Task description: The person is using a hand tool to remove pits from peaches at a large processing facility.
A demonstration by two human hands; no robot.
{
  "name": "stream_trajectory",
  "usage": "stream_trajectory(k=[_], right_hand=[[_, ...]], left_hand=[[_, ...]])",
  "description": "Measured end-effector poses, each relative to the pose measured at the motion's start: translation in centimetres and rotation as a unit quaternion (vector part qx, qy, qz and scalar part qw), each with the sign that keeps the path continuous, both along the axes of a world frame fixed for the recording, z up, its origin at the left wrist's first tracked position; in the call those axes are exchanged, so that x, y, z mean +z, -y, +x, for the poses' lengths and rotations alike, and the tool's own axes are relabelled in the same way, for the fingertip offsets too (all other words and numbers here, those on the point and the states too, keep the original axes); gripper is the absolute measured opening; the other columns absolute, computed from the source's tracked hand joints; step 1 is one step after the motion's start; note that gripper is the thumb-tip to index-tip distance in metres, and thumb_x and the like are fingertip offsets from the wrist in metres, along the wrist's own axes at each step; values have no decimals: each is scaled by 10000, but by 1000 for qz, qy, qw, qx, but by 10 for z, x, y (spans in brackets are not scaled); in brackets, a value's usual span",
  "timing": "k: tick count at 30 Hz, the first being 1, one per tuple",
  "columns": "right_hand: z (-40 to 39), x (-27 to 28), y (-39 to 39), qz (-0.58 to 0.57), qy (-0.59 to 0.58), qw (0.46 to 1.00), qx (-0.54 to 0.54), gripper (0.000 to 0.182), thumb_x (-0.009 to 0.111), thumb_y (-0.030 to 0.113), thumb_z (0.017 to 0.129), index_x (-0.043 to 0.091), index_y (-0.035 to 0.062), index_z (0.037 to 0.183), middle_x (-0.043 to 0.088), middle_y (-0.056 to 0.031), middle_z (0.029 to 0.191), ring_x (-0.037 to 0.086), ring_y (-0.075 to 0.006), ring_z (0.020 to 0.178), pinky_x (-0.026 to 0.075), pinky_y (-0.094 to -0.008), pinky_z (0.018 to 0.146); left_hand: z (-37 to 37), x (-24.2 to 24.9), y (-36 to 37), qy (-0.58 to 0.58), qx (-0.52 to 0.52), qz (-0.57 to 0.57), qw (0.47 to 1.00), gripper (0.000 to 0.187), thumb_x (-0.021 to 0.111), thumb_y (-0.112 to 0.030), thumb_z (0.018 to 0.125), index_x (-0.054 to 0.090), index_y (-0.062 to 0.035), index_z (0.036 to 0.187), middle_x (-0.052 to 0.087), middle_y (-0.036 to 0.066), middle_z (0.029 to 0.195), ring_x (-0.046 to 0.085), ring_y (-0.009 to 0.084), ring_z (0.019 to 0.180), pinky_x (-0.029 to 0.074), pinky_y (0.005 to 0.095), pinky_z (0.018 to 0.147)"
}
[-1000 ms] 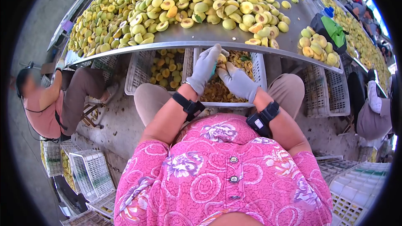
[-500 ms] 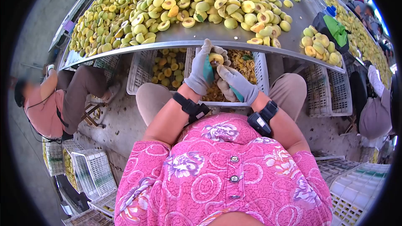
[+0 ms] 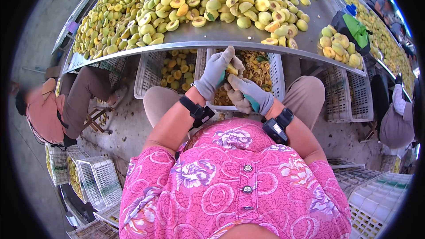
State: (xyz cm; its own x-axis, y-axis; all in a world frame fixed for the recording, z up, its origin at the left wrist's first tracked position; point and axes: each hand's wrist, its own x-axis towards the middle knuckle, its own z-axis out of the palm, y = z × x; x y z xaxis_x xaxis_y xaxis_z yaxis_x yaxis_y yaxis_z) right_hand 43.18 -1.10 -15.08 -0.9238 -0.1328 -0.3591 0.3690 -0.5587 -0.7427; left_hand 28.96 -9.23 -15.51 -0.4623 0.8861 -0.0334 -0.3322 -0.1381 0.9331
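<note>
My left hand (image 3: 214, 74), in a grey and green work glove, is closed around a yellow apricot half (image 3: 231, 68), which its fingers partly cover. My right hand (image 3: 251, 92), gloved the same way, is pressed up close to the fruit with its fingers curled. Something small and dark shows at its fingertips, too hidden to name. Both hands are over a white plastic crate (image 3: 277, 77) of brownish-yellow fruit scraps (image 3: 255, 70), just below the metal table's front edge (image 3: 195, 44). A large heap of yellow-green apricot halves (image 3: 195, 4) lies on the table.
Left of the scraps, another crate (image 3: 142, 77) contains fruit halves. A smaller fruit pile (image 3: 340, 46) sits at the table's right corner beside a dark bag with green cloth (image 3: 355, 30). Other people sit at left (image 3: 46, 110) and right (image 3: 396, 121). Stacked crates (image 3: 99, 181) stand behind.
My hands have moved slightly down and the fruit has turned, so its cut face shows less. The person at the left has shifted their arm.
</note>
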Motion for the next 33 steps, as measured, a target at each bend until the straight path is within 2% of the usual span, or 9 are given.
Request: stream_trajectory(k=[4, 9, 10, 12, 18, 22, 24, 27, 33], right_hand=[[2, 0, -4, -111, 37, 992, 41, 400, 479, 524, 940, 493, 127, 988, 340, 77, 550, 255, -33, 335, 189, -223, 295], [1, -8, -9, -188, -13, 978, 88, 409, 458, 529, 946, 494, 124, 997, 307, 89, 556, 230, -15, 333, 153, -216, 292], [2, -10, -11, -195, -9, 977, 85, 408, 455, 525, 948, 491, 122, 1001, 304, 89, 556, 230, -16, 333, 151, -214, 292], [3, -12, -15, -200, -6, 976, 84, 407, 452, 522, 950, 489, 120, 1005, 302, 89, 556, 230, -16, 334, 149, -211, 293], [2, -14, -12, -223, 15, 967, 118, 393, 457, 510, 956, 506, 121, 958, 290, 99, 557, 225, -17, 349, 156, -209, 305], [4, -21, -5, -299, -30, 949, 99, 389, 431, 474, 974, 481, 90, 1015, 311, 84, 559, 234, -10, 331, 167, -209, 276], [4, -25, -2, -330, -32, 938, 101, 382, 421, 460, 982, 477, 84, 1019, 318, 82, 565, 237, -8, 331, 171, -208, 273], [1, -29, 0, -429, -49, 893, 131, 378, 405, 446, 991, 473, 77, 1035, 336, 75, 579, 246, -4, 335, 187, -205, 271], [-4, -23, 5, -489, -76, 857, 143, 389, 399, 435, 996, 475, 58, 1060, 346, 66, 590, 266, -3, 342, 222, -197, 273]], left_hand=[[4, -2, 2, 48, -11, 28, 998, 533, 494, -527, 928, 593, -33, 755, 607, 111, 742, 593, 233, 616, 516, 338, 607], [9, -12, -2, 285, -87, 180, 938, 528, 510, -551, 906, 631, -38, 872, 637, 111, 874, 621, 236, 780, 530, 351, 700], [7, -10, 0, 285, -85, 181, 937, 528, 510, -551, 906, 631, -38, 872, 637, 111, 874, 621, 236, 780, 530, 351, 700], [-4, -3, 6, 130, -105, 21, 986, 511, 490, -543, 922, 618, -52, 860, 629, 99, 962, 608, 235, 870, 514, 382, 804], [-5, -1, 5, -1, -97, -80, 992, 536, 527, -573, 890, 615, -50, 820, 634, 113, 819, 622, 221, 764, 511, 327, 718], [7, -15, 7, 135, -48, 26, 989, 495, 510, -555, 906, 580, -83, 778, 610, 84, 779, 622, 236, 741, 528, 375, 687], [8, -23, 7, 324, -89, 116, 935, 452, 492, -522, 927, 581, -96, 804, 609, 76, 820, 621, 264, 763, 537, 407, 710], [16, -21, 5, 425, -115, 204, 874, 423, 470, -498, 944, 574, -110, 810, 603, 63, 856, 618, 276, 793, 534, 432, 753], [12, -12, 8, 426, -2, 182, 886, 473, 447, -546, 930, 574, -114, 784, 606, 64, 837, 620, 261, 786, 550, 409, 710]])
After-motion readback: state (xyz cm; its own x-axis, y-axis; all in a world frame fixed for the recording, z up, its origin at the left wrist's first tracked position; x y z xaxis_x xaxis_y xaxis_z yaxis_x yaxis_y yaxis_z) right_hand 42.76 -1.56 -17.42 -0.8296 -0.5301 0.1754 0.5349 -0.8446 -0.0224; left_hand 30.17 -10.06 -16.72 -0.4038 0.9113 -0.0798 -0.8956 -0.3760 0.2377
